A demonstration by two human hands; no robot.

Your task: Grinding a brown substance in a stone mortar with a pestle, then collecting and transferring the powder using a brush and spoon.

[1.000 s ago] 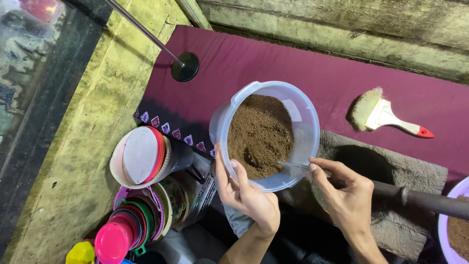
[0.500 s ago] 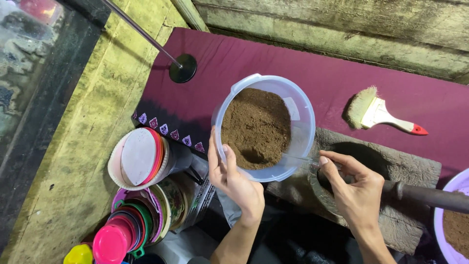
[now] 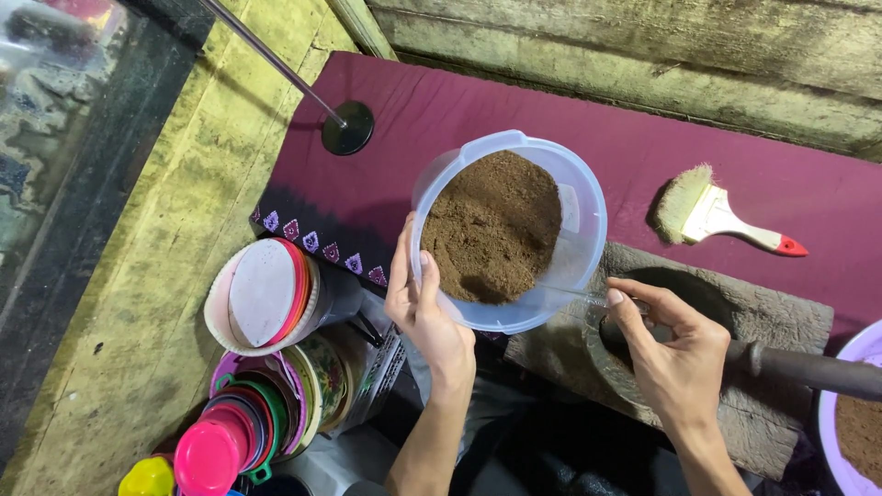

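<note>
My left hand [image 3: 425, 312] grips the near left wall of a clear plastic tub [image 3: 582, 204] that holds brown powder [image 3: 491, 225]; the tub is tilted and lifted over the purple cloth. My right hand [image 3: 675, 354] pinches a thin clear spoon [image 3: 570, 291] whose tip reaches into the powder at the tub's near rim. Under that hand lies a grey stone mortar slab [image 3: 781, 321] with a dark pestle [image 3: 808, 369] resting across it.
A paintbrush with a white and red handle [image 3: 721, 216] lies on the purple cloth [image 3: 441, 101]. A black round stand base with a rod [image 3: 347, 127] is at the back left. Stacked colourful lids and containers [image 3: 262, 303] sit at the left. A lilac bowl [image 3: 850, 432] of powder is at the right edge.
The tub has shifted a little left and tilted more toward me. My right hand moved down from the rim toward the mortar hollow, with the spoon still in the powder.
</note>
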